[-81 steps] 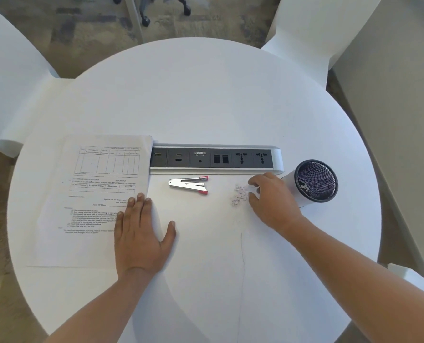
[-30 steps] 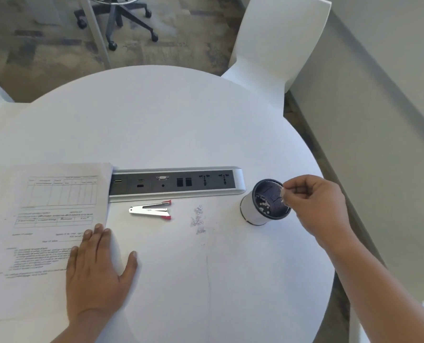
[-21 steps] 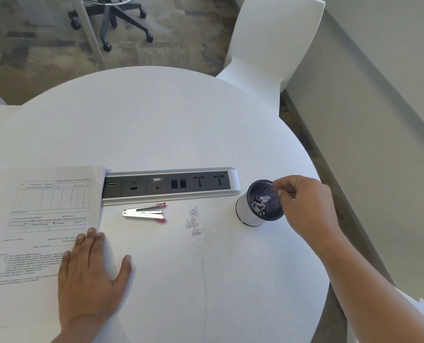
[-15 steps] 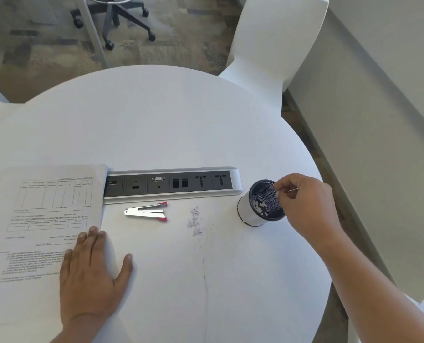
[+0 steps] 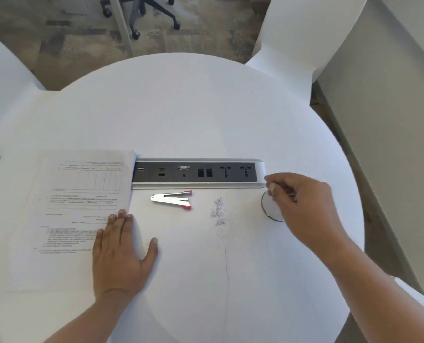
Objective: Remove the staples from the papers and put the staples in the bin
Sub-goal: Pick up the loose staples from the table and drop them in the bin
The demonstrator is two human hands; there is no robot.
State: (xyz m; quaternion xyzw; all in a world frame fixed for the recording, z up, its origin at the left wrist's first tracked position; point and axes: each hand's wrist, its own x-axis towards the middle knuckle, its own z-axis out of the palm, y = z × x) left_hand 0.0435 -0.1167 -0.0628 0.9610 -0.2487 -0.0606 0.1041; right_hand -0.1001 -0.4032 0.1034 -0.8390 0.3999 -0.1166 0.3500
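Note:
The stack of printed papers [image 5: 77, 206] lies at the left of the round white table [image 5: 193, 115]. My left hand [image 5: 121, 251] rests flat on its lower right corner, fingers straight. A small pile of pulled staples [image 5: 218, 211] lies mid-table, right of the silver, red-tipped staple remover [image 5: 173, 199]. The bin [image 5: 271, 210], a small white cup, stands at the right, mostly hidden under my right hand [image 5: 305, 206]. That hand hovers over it with curled fingers, thumb against fingertips. A thin silver staple [image 5: 291, 194] shows between the fingers.
A silver and black power socket strip [image 5: 196, 172] is set into the table just behind the remover and the staples. White chairs stand at the far right [image 5: 305, 33] and far left [image 5: 3, 78]. An office chair base [image 5: 141, 11] is on the floor beyond.
My right hand took staples from the pile, carried them over the bin, and has now shifted left so it covers the bin's opening. The left hand stayed flat on the papers.

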